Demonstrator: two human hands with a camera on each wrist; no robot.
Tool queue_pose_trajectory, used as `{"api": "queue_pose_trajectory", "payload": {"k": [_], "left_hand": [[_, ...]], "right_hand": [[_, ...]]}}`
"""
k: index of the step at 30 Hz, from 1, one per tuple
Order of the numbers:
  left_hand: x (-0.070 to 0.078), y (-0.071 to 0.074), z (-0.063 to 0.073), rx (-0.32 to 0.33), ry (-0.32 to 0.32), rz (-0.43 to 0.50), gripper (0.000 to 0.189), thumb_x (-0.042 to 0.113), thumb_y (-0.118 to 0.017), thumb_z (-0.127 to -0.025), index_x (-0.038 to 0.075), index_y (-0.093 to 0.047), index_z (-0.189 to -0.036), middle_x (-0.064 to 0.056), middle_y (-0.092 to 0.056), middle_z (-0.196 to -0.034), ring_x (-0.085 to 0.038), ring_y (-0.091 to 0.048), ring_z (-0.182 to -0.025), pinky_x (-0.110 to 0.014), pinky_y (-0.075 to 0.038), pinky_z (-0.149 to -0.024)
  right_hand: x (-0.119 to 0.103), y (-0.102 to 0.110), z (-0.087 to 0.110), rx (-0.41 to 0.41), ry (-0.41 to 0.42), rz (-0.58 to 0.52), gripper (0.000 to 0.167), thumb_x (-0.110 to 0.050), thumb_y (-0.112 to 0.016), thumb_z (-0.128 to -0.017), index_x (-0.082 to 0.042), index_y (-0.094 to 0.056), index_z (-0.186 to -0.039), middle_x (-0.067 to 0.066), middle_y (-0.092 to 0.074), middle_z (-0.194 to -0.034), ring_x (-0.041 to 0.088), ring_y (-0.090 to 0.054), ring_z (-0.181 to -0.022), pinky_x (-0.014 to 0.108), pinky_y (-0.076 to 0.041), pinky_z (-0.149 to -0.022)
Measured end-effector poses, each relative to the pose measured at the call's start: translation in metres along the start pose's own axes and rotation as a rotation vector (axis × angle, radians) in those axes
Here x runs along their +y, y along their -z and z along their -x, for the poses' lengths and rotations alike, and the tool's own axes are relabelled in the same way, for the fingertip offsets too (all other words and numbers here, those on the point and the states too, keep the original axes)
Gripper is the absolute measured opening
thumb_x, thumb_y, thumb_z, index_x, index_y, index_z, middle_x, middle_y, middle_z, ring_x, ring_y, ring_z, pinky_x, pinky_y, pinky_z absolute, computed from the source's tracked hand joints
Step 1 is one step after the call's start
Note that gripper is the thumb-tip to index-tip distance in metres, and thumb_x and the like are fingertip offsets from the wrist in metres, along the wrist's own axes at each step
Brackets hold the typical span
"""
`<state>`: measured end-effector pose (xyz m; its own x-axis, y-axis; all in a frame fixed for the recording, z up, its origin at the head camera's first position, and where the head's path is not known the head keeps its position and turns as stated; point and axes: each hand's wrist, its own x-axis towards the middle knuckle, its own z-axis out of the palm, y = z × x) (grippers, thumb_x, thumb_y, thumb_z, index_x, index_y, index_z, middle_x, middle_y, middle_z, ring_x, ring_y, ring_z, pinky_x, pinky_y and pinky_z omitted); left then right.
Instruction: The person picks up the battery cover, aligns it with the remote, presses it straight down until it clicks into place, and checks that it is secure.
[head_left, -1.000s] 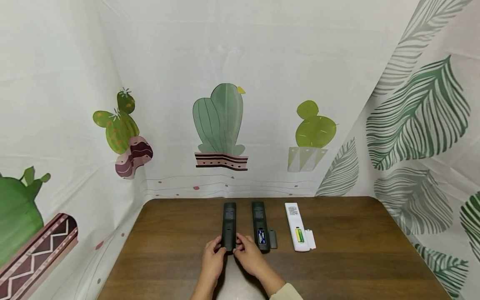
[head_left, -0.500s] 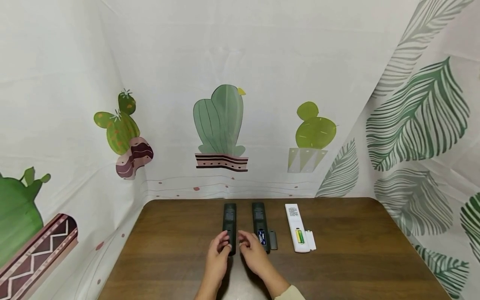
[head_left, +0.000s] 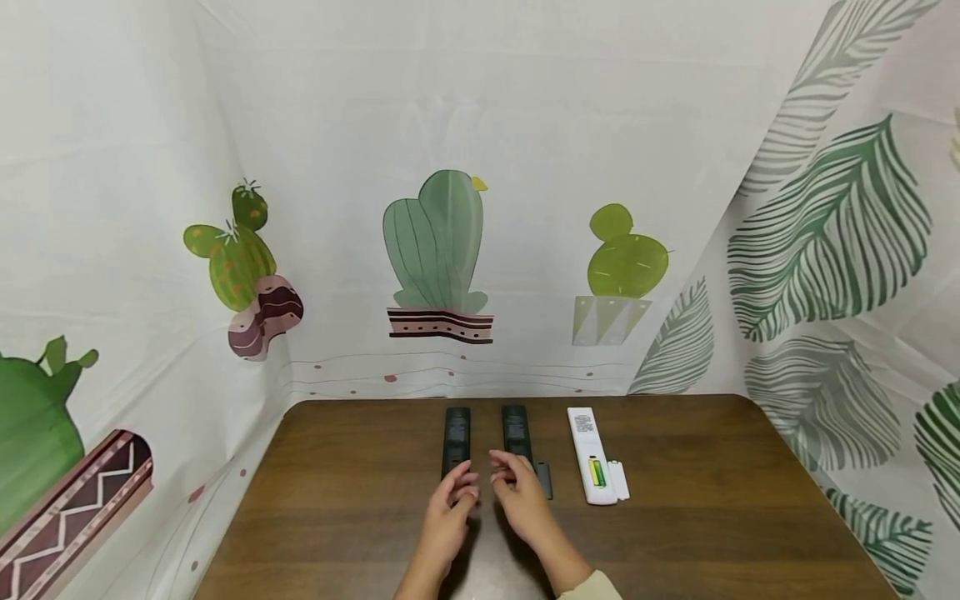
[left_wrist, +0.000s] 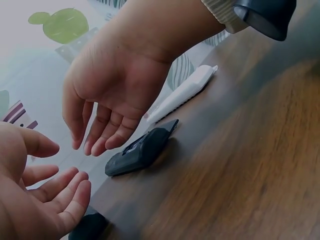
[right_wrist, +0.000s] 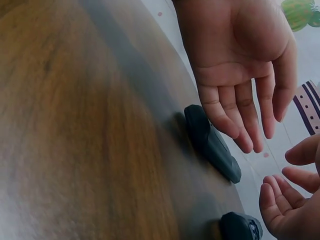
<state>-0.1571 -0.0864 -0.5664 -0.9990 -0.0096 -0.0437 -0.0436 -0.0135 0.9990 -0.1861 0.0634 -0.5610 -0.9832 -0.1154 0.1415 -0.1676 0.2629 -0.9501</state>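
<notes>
Both hands hover above the table with fingers loosely bent and nothing in them. My left hand (head_left: 446, 521) is just in front of the left black remote control (head_left: 457, 437), covering its near end. My right hand (head_left: 527, 504) overlaps the near part of the middle black remote control (head_left: 516, 432), hiding its battery compartment. A dark battery cover (head_left: 544, 481) lies beside that remote. In the left wrist view a gap separates my right hand from the middle remote (left_wrist: 140, 152). The left remote (right_wrist: 212, 145) lies back side up below my left hand in the right wrist view.
Right of the hands lies a white remote control (head_left: 588, 442), its compartment exposed with green-yellow batteries (head_left: 597, 472). Its white cover (head_left: 618, 480) lies against its right side. The wooden table (head_left: 712, 517) meets a cloth backdrop (head_left: 532, 208) printed with cacti and leaves.
Both hands have let go of the left black remote, lifted off it and drawn slightly right and apart. The remote stays on the table, and the right hand now covers the middle remote's batteries.
</notes>
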Motion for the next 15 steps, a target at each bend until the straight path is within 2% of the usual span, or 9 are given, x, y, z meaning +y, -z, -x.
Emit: {"api": "queue_pose_trajectory", "payload": {"k": [4,10,15], "left_hand": [[0.0,-0.003,0.001,-0.024,0.0,-0.015,0.054,0.006,-0.057,-0.096,-0.002,-0.044,-0.148,-0.026,-0.056,-0.139,-0.033,-0.06,-0.12,-0.02,-0.05,-0.087],[-0.003,-0.007,-0.001,-0.05,0.005,-0.03,0.054,0.008,-0.057,-0.097,-0.002,-0.044,-0.149,-0.026,-0.056,-0.14,-0.036,-0.06,-0.122,-0.021,-0.05,-0.088],[-0.006,-0.01,-0.003,-0.073,0.022,-0.025,0.055,0.01,-0.057,-0.098,0.0,-0.043,-0.15,-0.024,-0.055,-0.142,-0.037,-0.058,-0.126,-0.023,-0.051,-0.091]], "right_hand": [[0.0,0.006,-0.001,0.015,-0.021,-0.002,0.04,-0.003,-0.059,-0.095,0.0,-0.059,-0.135,0.016,-0.059,-0.123,0.024,-0.062,-0.107,0.02,-0.05,-0.085],[0.005,0.014,-0.002,0.059,-0.001,-0.002,0.039,0.001,-0.06,-0.093,0.001,-0.061,-0.132,0.018,-0.06,-0.121,0.031,-0.063,-0.106,0.02,-0.051,-0.082],[0.007,0.02,-0.004,0.098,-0.014,0.03,0.039,0.0,-0.064,-0.092,0.002,-0.062,-0.13,0.017,-0.059,-0.12,0.024,-0.062,-0.1,0.019,-0.049,-0.079]]}}
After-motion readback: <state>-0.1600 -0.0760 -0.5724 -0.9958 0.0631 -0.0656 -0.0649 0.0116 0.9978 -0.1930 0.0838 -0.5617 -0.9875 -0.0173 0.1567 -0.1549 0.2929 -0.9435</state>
